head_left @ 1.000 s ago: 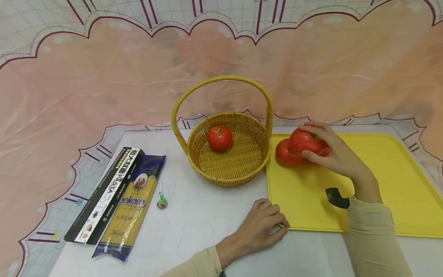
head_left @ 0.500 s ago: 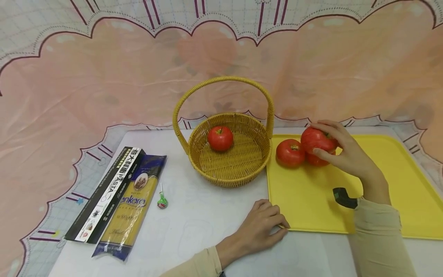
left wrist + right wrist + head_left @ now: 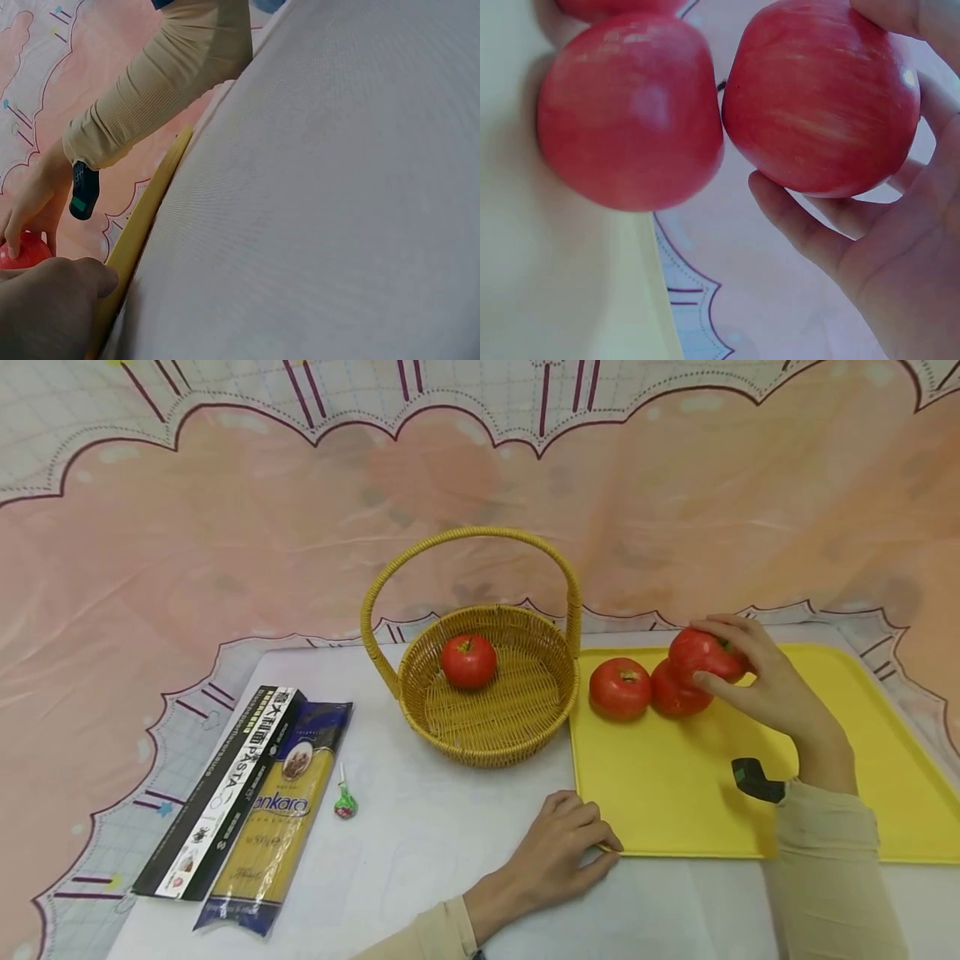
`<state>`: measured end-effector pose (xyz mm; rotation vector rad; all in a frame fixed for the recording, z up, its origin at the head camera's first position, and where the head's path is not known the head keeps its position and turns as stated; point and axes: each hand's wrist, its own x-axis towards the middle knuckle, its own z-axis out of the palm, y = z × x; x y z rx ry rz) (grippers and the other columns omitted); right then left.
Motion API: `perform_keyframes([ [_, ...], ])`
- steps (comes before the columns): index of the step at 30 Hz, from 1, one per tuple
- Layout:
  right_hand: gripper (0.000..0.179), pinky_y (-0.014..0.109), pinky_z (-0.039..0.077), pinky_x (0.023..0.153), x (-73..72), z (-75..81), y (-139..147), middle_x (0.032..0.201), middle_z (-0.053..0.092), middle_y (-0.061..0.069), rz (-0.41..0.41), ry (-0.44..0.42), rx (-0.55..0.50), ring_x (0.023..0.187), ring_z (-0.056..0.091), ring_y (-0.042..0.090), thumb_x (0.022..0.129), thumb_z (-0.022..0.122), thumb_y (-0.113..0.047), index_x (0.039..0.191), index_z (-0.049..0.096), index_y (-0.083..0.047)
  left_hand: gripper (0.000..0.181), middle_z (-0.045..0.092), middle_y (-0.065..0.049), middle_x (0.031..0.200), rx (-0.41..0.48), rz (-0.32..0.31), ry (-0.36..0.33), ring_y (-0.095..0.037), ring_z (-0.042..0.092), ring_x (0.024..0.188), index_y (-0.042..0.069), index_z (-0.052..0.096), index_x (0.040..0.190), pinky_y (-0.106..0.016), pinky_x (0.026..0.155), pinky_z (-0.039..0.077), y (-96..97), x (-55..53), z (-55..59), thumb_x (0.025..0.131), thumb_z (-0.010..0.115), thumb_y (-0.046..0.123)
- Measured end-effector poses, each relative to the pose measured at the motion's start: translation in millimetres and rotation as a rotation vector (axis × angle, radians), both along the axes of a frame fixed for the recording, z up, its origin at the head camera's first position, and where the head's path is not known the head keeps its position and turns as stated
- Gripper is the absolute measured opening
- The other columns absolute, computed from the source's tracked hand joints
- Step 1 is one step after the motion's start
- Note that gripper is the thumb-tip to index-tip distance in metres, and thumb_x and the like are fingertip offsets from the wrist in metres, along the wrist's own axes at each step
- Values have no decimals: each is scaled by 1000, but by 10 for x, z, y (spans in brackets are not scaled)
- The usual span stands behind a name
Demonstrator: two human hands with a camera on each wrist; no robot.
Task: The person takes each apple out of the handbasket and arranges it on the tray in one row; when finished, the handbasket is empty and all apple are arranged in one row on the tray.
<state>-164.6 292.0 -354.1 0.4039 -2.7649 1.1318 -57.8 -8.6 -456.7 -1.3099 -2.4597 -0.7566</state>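
In the head view my right hand (image 3: 772,681) grips a streaked red apple (image 3: 701,653) at the back of the yellow tray (image 3: 660,802). Thumb and fingers curl round the apple (image 3: 821,97) in the right wrist view. The held apple is raised off the tray. It appears against or just above a second red fruit (image 3: 677,692). A third red fruit (image 3: 619,689) sits to the left on the tray. My left hand (image 3: 558,852) pinches the tray's near left corner, its thumb below and fingers above; the left wrist view shows part of that hand (image 3: 52,307) by the rim.
A yellow wicker basket (image 3: 491,752) with a tall handle stands left of the tray, one red fruit (image 3: 468,662) with a green top inside. Further left lie a black pasta box (image 3: 217,793), a spaghetti packet (image 3: 277,818) and a green lollipop (image 3: 345,803). A patterned cloth (image 3: 300,527) hangs behind.
My right hand has moved rightward with the apple, uncovering the leftmost fruit on the tray. My left hand stays at the tray corner. The head view has shifted slightly.
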Motion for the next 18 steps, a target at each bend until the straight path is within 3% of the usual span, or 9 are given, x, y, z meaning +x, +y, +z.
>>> perform_keyframes([
  [5, 63, 5, 32, 78, -25, -3, 83, 145, 29, -1, -37, -35, 3, 114, 37, 13, 86, 69, -22, 141, 41, -33, 4, 50, 13, 76, 3, 3, -29, -3, 40, 78, 26, 68, 89, -32, 104, 34, 11, -5, -1, 86, 68, 27],
  [18, 61, 11, 30, 78, -8, -29, 210, 149, 25, 4, -74, -84, 3, 120, 35, 34, 87, 67, -26, 142, 39, -33, 4, 48, 15, 76, 6, -4, -1, -2, 40, 79, 28, 68, 90, -32, 103, 34, 4, -12, -12, 86, 68, 28],
])
